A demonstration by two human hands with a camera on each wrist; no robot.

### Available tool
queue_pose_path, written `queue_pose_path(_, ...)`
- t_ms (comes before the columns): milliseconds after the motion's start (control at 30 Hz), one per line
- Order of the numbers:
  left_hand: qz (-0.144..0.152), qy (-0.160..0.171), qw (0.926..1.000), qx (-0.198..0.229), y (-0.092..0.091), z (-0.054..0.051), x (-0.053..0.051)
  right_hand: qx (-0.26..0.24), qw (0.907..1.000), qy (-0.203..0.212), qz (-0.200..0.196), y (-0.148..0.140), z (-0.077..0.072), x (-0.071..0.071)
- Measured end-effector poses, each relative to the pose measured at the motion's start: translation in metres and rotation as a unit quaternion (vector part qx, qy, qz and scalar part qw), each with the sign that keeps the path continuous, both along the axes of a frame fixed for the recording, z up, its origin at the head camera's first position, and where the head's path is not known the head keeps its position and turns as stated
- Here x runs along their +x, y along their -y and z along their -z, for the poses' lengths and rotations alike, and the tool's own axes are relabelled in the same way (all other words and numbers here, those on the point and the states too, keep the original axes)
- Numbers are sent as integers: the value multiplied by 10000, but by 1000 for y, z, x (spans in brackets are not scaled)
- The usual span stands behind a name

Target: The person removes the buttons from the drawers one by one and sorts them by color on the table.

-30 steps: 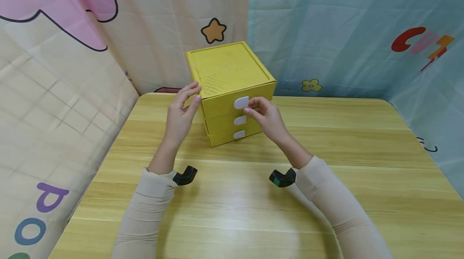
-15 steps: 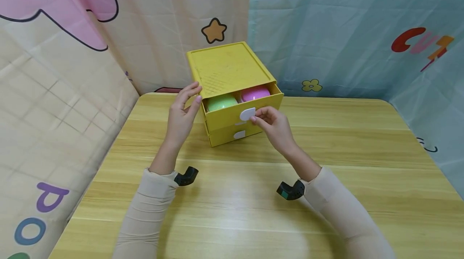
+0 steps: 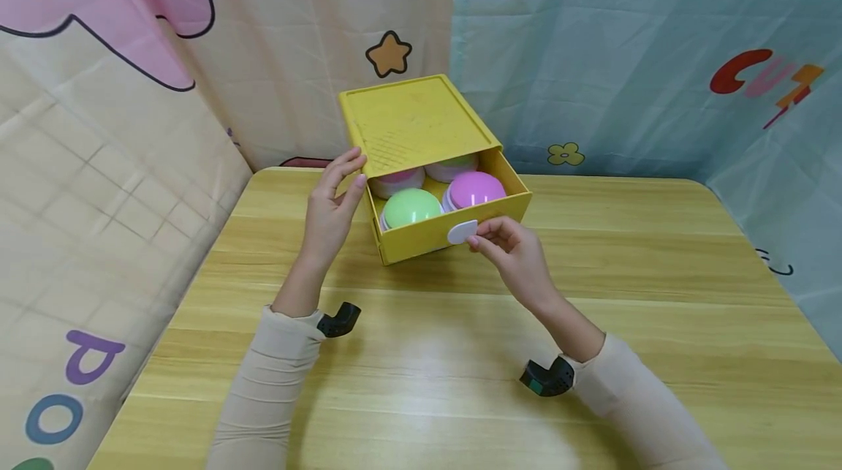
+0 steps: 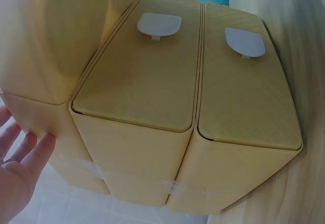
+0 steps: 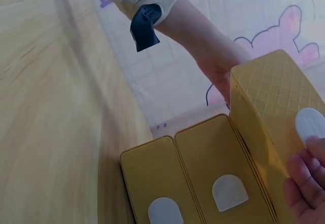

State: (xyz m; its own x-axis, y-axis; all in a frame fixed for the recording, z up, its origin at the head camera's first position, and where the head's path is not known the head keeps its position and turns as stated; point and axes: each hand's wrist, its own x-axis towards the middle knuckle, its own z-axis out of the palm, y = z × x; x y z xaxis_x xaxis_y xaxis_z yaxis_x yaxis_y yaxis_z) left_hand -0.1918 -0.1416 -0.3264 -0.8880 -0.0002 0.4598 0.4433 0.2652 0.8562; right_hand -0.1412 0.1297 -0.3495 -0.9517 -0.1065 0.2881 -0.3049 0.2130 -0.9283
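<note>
A yellow three-drawer box stands at the back of the table, its top drawer pulled well out. Inside lie several round domed containers with white lower parts; a green one and a pink one sit in front, the rear ones partly hidden under the top. My right hand pinches the white tab handle of that drawer between thumb and fingers. Against the box's left side, my left hand rests with extended fingers. In the left wrist view, the lower two drawers are closed.
The box stands on a wooden table, close to its back edge. Behind and beside hang printed curtains. Black wrist cameras are worn at both cuffs.
The top drawer was closed a second ago and has slid out toward me, uncovering the domed containers. My right hand moved forward with its handle; the left hand stayed nearly still.
</note>
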Motion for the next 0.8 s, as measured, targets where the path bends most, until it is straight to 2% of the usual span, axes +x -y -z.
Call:
queue_pose_path(500,23,26,9999,115,0,0,0,85,9991,-411,28,-12,7,38)
queue_pose_path(800,43,-5,9998,171,-1,1,0,-61,9966,-816,-135,-22,17,52)
